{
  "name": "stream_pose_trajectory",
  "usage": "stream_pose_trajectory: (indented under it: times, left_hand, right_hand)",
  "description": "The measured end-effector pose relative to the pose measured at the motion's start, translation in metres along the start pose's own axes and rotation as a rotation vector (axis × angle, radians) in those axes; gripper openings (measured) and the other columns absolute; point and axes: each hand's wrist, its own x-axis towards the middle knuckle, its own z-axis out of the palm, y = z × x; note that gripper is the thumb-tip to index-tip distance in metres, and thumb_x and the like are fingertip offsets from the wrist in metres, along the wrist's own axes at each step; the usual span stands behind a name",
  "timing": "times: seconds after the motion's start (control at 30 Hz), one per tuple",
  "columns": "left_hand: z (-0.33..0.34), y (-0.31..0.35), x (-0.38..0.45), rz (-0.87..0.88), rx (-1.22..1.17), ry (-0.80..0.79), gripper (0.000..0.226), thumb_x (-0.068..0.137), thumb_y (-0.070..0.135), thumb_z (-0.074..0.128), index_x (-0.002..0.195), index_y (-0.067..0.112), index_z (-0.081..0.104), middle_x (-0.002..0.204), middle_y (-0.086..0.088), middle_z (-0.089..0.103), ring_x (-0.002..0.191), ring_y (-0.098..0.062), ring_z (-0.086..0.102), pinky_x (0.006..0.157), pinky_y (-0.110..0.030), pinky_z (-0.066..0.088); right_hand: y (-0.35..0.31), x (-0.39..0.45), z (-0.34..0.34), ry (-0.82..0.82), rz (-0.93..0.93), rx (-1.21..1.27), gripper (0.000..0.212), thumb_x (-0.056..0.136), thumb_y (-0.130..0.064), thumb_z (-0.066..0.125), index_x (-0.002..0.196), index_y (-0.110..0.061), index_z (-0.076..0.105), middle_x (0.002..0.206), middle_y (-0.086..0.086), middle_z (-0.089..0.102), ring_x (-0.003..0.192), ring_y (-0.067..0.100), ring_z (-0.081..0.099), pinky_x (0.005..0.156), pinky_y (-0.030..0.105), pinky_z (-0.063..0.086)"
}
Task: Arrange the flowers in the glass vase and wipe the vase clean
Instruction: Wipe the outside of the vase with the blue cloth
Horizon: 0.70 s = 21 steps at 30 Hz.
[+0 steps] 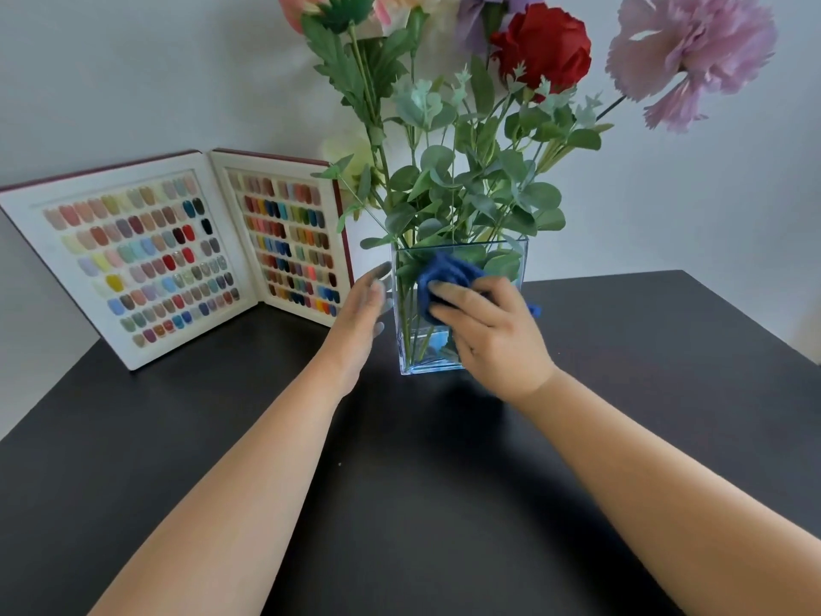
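Observation:
A square glass vase (411, 349) stands on the black table (422, 504) near its far edge. It holds green stems and several flowers, among them a red rose (544, 48) and a pale purple bloom (688, 55). My right hand (493, 331) presses a bunched blue cloth (444, 275) against the vase's front face. My left hand (362, 313) lies flat against the vase's left side with fingers extended; whether it grips the glass is unclear.
An open book of nail colour samples (177, 255) stands upright at the back left, close to the vase. A white wall rises behind the table. The table's right edge runs diagonally at the far right.

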Motion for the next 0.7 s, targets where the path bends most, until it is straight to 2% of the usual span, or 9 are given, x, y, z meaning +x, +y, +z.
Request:
stream_pose_trajectory:
  times: [0.07,0.13,0.23,0.3,0.4,0.5,0.6,0.7]
  left_hand:
    - [-0.002,-0.003,0.003,-0.046,-0.064,0.017,0.070,0.077,0.076,0.043,0.134,0.034,0.051,0.131,0.012,0.059,0.124,-0.011,0.052,0.099,-0.035,0.039]
    - [-0.004,-0.004,0.005,-0.064,-0.099,0.026,0.071,0.082,0.069,0.040,0.138,0.027,0.048,0.136,0.002,0.057,0.124,-0.015,0.053,0.103,-0.039,0.038]
    - [-0.001,0.001,0.003,-0.054,-0.075,0.040,0.054,0.081,0.068,0.041,0.129,0.043,0.048,0.140,0.007,0.051,0.127,-0.012,0.049,0.098,-0.033,0.038]
    - [-0.001,0.003,0.003,-0.045,-0.047,0.023,0.043,0.077,0.069,0.050,0.117,0.054,0.051,0.138,0.013,0.051,0.129,-0.011,0.046,0.095,-0.031,0.038]
    - [-0.003,0.000,0.005,-0.020,-0.042,0.001,0.053,0.069,0.069,0.061,0.118,0.052,0.052,0.133,0.017,0.054,0.128,-0.008,0.046,0.097,-0.031,0.037]
    - [-0.002,-0.001,0.005,-0.025,-0.049,0.011,0.066,0.065,0.072,0.063,0.124,0.044,0.053,0.138,0.008,0.054,0.129,-0.010,0.046,0.102,-0.034,0.036]
    - [0.000,-0.001,0.005,-0.052,-0.080,0.016,0.065,0.065,0.074,0.063,0.121,0.042,0.058,0.139,0.005,0.055,0.131,-0.016,0.046,0.097,-0.031,0.038]
    - [0.000,-0.003,0.005,-0.078,-0.086,0.017,0.060,0.061,0.078,0.065,0.112,0.047,0.061,0.135,0.007,0.057,0.129,-0.014,0.048,0.098,-0.031,0.039]
  right_hand:
    - [-0.009,-0.005,0.010,-0.095,-0.037,-0.019,0.032,0.081,0.006,0.052,0.097,-0.010,0.073,0.116,0.000,0.069,0.085,0.030,0.055,0.066,0.039,0.047]
    - [-0.013,-0.017,0.017,-0.215,-0.107,-0.032,0.031,0.084,-0.002,0.049,0.100,-0.016,0.072,0.119,-0.006,0.068,0.090,0.026,0.052,0.068,0.034,0.044]
    - [-0.010,-0.034,0.018,-0.429,-0.238,-0.034,0.025,0.078,-0.007,0.059,0.095,-0.019,0.073,0.115,-0.010,0.068,0.090,0.026,0.058,0.070,0.033,0.047]
    - [-0.003,-0.042,0.011,-0.535,-0.236,-0.050,0.023,0.070,-0.006,0.069,0.088,-0.019,0.074,0.110,-0.011,0.070,0.089,0.027,0.059,0.071,0.033,0.049]
    - [0.012,-0.052,-0.006,-0.489,-0.065,-0.018,0.033,0.060,0.006,0.076,0.085,-0.015,0.077,0.102,-0.006,0.073,0.083,0.031,0.060,0.068,0.041,0.053]
    - [0.019,-0.049,-0.020,-0.330,0.061,0.001,0.038,0.064,0.017,0.065,0.092,-0.008,0.076,0.106,0.001,0.073,0.084,0.038,0.060,0.068,0.047,0.052]
    - [0.005,-0.026,-0.013,-0.215,0.034,0.001,0.038,0.072,0.014,0.056,0.096,-0.008,0.074,0.111,0.002,0.071,0.085,0.038,0.059,0.070,0.043,0.051]
    - [-0.020,-0.011,0.005,-0.249,-0.036,0.008,0.036,0.078,0.002,0.047,0.098,-0.012,0.074,0.113,0.000,0.071,0.085,0.034,0.061,0.069,0.037,0.049]
